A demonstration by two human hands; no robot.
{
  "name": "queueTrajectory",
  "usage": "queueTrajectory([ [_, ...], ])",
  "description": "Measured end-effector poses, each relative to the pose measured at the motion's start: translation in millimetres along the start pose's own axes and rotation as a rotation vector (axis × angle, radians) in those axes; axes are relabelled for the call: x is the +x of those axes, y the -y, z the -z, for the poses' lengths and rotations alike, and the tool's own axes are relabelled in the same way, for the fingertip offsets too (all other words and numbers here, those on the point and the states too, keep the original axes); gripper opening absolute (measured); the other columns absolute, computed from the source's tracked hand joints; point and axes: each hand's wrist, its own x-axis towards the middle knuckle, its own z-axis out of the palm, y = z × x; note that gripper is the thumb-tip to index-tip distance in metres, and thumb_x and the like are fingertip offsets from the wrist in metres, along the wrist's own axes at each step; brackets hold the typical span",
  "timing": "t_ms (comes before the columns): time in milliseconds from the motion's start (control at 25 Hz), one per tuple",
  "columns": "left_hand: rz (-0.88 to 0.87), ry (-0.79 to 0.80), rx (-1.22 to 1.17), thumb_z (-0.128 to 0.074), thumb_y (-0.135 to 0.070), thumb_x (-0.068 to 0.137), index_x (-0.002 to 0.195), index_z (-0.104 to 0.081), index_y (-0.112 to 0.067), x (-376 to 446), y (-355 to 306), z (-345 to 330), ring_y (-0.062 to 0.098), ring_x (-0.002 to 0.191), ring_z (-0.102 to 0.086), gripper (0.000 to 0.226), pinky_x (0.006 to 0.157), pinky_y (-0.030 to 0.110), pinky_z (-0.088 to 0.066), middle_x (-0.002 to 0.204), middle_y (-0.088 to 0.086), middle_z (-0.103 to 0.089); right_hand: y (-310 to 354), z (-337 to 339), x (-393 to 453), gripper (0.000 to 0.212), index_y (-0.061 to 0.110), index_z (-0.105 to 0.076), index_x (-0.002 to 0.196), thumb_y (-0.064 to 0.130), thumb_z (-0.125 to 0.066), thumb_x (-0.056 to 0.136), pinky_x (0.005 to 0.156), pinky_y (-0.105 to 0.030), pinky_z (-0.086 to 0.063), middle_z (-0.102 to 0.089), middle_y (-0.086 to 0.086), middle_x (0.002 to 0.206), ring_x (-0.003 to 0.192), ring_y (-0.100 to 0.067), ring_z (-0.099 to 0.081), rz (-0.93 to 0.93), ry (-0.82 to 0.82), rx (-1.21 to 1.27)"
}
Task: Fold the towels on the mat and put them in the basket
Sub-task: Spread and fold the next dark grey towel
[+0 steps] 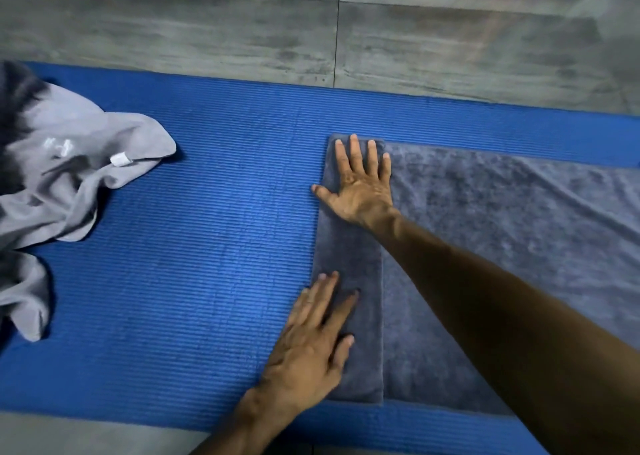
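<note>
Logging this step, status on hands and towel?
Left hand and right hand flat, pressing the folded strip of dark grey towel. Light grey towel crumpled, untouched. Basket not in view.

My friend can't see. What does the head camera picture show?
Two flat hands, left hand and right hand, press a folded strip of a dark grey towel on a blue mat. A crumpled light grey towel lies left.

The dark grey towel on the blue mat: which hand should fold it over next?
Probably the left hand: it lies near the dark grey towel's folded strip's near end; the right hand stretches across.
</note>
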Motion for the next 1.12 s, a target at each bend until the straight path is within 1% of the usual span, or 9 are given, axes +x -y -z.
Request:
queueTrajectory([
  [80, 0.337, -0.074, -0.108, -0.052, -0.049, 0.086, 0.144, -0.04, -0.021, 0, -4, 9, 0.026, 0.129, -0.045, 0.066, 0.103, 0.044, -0.04, 0.143, 0.006, -0.046, 14, 2, -23, 0.085, 0.012, -0.018, 0.153, 0.066, -0.038, 0.09, 0.117, -0.055, -0.008, -0.016, -0.017, 0.159, 0.145, -0.039, -0.015, 0.01, -0.124, -0.082],
  [120, 0.458, -0.086, -0.159, -0.058, -0.049, 0.082, 0.137, -0.046, -0.022, 1, -4, 13, 0.026, 0.118, -0.052, 0.063, 0.097, 0.042, -0.045, 0.129, 0.005, -0.055, 23, 2, -36, 0.077, 0.007, -0.033, 0.144, 0.062, -0.041, 0.091, 0.109, -0.054, -0.022, -0.037, -0.019, 0.147, 0.133, -0.039, -0.035, 0.005, -0.172, -0.099],
  [200, 0.61, -0.045, -0.293, -0.067, -0.047, 0.079, 0.113, -0.055, -0.027, 7, -4, 20, 0.024, 0.096, -0.061, 0.041, 0.084, 0.037, -0.049, 0.099, 0.001, -0.065, 35, 2, -58, 0.058, 0.005, -0.05, 0.124, 0.053, -0.046, 0.091, 0.093, -0.046, -0.037, -0.061, -0.014, 0.118, 0.105, -0.034, -0.058, -0.035, -0.173, -0.046],
  [320, 0.63, 0.02, -0.336, -0.066, -0.045, 0.081, 0.08, -0.05, -0.024, 12, -7, 30, 0.023, 0.082, -0.064, 0.026, 0.071, 0.033, -0.048, 0.078, -0.003, -0.064, 36, 7, -65, 0.038, 0.008, -0.059, 0.11, 0.04, -0.052, 0.091, 0.079, -0.038, -0.047, -0.068, -0.01, 0.104, 0.095, -0.032, -0.065, -0.088, -0.088, 0.21],
  [440, 0.614, 0.004, -0.37, -0.065, -0.042, 0.081, 0.076, -0.042, -0.026, 10, -19, 41, 0.023, 0.074, -0.062, 0.028, 0.064, 0.031, -0.041, 0.068, -0.007, -0.057, 24, 14, -63, 0.02, 0.016, -0.062, 0.086, 0.036, -0.059, 0.089, 0.073, -0.035, -0.048, -0.066, -0.004, 0.083, 0.083, -0.026, -0.06, -0.148, -0.04, 0.571],
  [520, 0.582, -0.029, -0.392, -0.066, -0.038, 0.079, 0.078, -0.042, -0.027, 8, -30, 48, 0.02, 0.07, -0.06, 0.027, 0.064, 0.031, -0.042, 0.067, -0.008, -0.056, 11, 14, -64, 0.027, 0.019, -0.049, 0.065, 0.028, -0.064, 0.085, 0.066, -0.032, -0.043, -0.052, 0.002, 0.061, 0.065, -0.017, -0.051, -0.233, -0.074, 0.846],
  [680, 0.435, -0.071, -0.423, -0.067, -0.025, 0.072, 0.089, -0.045, -0.03, 6, -61, 52, 0.013, 0.078, -0.06, 0.028, 0.072, 0.031, -0.046, 0.081, -0.012, -0.062, -20, 17, -82, 0.037, 0.018, -0.038, 0.06, 0.011, -0.064, 0.086, 0.055, -0.025, -0.031, -0.036, 0.007, 0.052, 0.049, -0.005, -0.031, -0.301, -0.238, 1.216],
  [920, 0.217, -0.15, -0.393, -0.064, -0.021, 0.074, 0.117, -0.045, -0.031, 11, -124, 44, 0.016, 0.101, -0.06, 0.047, 0.083, 0.032, -0.047, 0.112, -0.01, -0.06, -71, 26, -105, 0.026, 0.013, -0.043, 0.067, 0.01, -0.06, 0.086, 0.06, -0.033, -0.038, -0.044, -0.004, 0.064, 0.062, -0.014, -0.04, -0.465, -0.418, 1.385],
  [1120, -0.058, -0.001, -0.302, -0.059, -0.037, 0.078, 0.129, -0.042, -0.029, 15, -146, 17, 0.015, 0.106, -0.057, 0.054, 0.088, 0.026, -0.046, 0.122, -0.005, -0.057, -112, 25, -117, 0.017, 0.022, -0.051, 0.073, 0.027, -0.066, 0.071, 0.059, -0.031, -0.039, -0.053, -0.002, 0.08, 0.069, -0.015, -0.047, -0.628, -0.338, 1.465],
])
